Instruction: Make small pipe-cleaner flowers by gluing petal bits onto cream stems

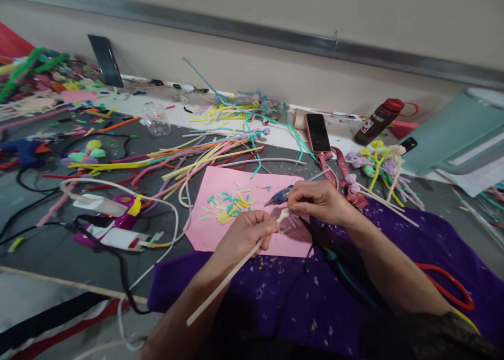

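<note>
My left hand is closed round a cream pipe cleaner, whose long straight end slants down toward me. Just beyond those fingers the tip is bunched and twisted, and my right hand pinches it there. Beside the right fingers is a blue pen-like tool with a pointed tip; whether that hand touches it is unclear. Under both hands lies a pink sheet scattered with short green, yellow and white clippings. Dark-bladed cutters with teal-marked handles lie below my right wrist, partly in shadow.
Loose coloured pipe cleaners spread behind the sheet. At left are a purple-and-white glue gun, a blue tool and trailing cords. A phone, fuzzy flowers and a bottle stand at right. Purple cloth covers the near side.
</note>
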A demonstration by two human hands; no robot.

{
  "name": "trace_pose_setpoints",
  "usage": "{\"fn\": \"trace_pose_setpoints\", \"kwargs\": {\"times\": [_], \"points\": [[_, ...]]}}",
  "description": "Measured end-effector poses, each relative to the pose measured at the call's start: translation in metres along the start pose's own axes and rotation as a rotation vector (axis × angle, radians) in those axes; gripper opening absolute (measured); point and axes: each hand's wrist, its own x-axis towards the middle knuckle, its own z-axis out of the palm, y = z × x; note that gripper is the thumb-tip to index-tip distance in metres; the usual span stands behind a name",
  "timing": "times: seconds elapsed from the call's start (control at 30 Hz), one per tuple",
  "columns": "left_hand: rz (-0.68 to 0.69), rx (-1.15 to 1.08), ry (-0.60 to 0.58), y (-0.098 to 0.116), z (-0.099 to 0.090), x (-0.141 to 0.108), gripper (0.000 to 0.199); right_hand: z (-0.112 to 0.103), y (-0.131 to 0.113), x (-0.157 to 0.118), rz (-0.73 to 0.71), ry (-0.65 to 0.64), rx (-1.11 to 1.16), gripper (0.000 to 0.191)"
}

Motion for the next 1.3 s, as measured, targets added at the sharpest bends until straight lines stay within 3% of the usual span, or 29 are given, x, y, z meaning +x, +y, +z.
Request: {"fn": "trace_pose_setpoints", "kwargs": {"times": [0.47, 0.8, 1.07, 1.3], "points": [[0.017, -0.028, 0.005, 0.0011, 0.0009, -0.0013, 0.019, 0.0007, 0.0049, -0.0001, -0.031, -0.028, 0.023, 0.014], [0.0, -0.201, 0.016, -0.0001, -0.0022, 0.0009, 0.019, -0.0057, 0.006, -0.0017, 0.087, 0.148, 0.11, 0.019], [0.005, -0.229, 0.022, 0.0, -0.0015, -0.0009, 0.02, 0.0, 0.0069, -0.0012, 0.142, 0.148, 0.108, 0.02], [0.034, -0.262, 0.145, 0.0037, -0.0001, -0.0015, 0.021, 0.0032, 0.0076, -0.0006, 0.112, 0.13, -0.006, 0.019]]}}
